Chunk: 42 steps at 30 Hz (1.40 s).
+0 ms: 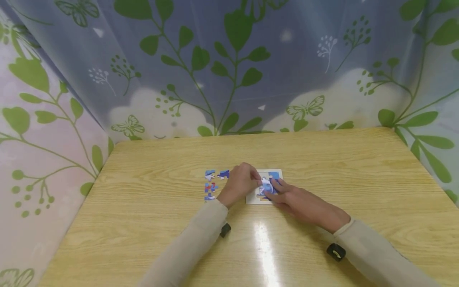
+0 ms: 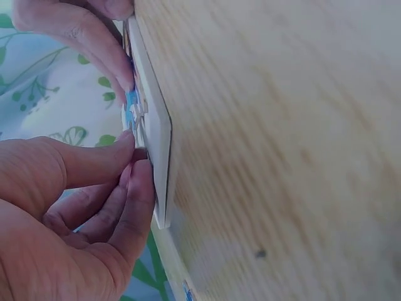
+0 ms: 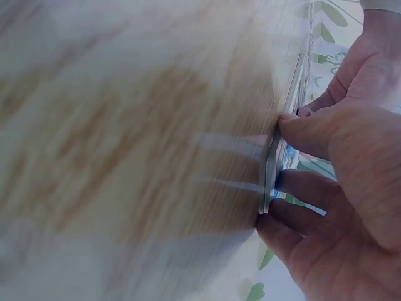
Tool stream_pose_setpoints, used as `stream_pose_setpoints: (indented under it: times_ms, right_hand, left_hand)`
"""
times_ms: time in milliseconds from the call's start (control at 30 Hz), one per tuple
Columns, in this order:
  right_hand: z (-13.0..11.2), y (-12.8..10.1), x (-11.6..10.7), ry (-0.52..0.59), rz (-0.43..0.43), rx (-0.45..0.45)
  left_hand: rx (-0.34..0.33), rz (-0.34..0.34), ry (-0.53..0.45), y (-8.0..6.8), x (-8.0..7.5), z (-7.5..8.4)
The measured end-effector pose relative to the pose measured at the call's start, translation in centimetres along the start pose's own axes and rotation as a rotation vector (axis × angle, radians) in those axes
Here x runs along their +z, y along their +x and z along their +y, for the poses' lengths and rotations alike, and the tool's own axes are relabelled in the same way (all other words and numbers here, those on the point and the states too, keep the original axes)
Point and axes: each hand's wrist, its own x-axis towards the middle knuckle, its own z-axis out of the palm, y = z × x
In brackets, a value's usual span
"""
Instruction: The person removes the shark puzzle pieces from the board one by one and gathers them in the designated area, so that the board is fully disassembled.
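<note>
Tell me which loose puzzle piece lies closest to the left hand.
The blue piece at the right of the top row, just beside the left hand. The other loose pieces lie farther left, away from the knuckles.

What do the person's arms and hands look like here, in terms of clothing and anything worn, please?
Both arms wear long beige sleeves ending at the wrists. The left hand and right hand are bare, without rings. A small black device sits at each wrist, the right one showing a pale round face.

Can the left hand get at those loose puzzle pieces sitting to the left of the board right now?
Probably yes. The left hand rests at the puzzle board's left edge, and the loose pieces lie on bare table right beside it with nothing between. Its fingers are busy pinching something at the board.
</note>
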Motion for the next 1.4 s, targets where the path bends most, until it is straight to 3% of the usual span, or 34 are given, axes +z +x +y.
stream_pose_setpoints:
  times_ms: [467,667,1100,1400]
  right_hand:
    - [0.0,0.2,0.0,-0.010,-0.009,0.009]
    - [0.0,0.2,0.0,-0.016,-0.006,0.020]
    - [0.0,0.1,0.1,-0.019,0.009,0.016]
    - [0.0,0.0,0.1,-0.005,0.001,0.025]
  left_hand:
    - [0.000,0.010,-0.091,-0.2,-0.3,-0.7]
    - [0.017,0.057,-0.102,-0.7,-1.7,-1.4]
    - [-0.077,0.109,-0.102,-2.5,-5.2,-3.9]
    - [-0.156,0.129,-0.076,-3.7,-6.1,-5.5]
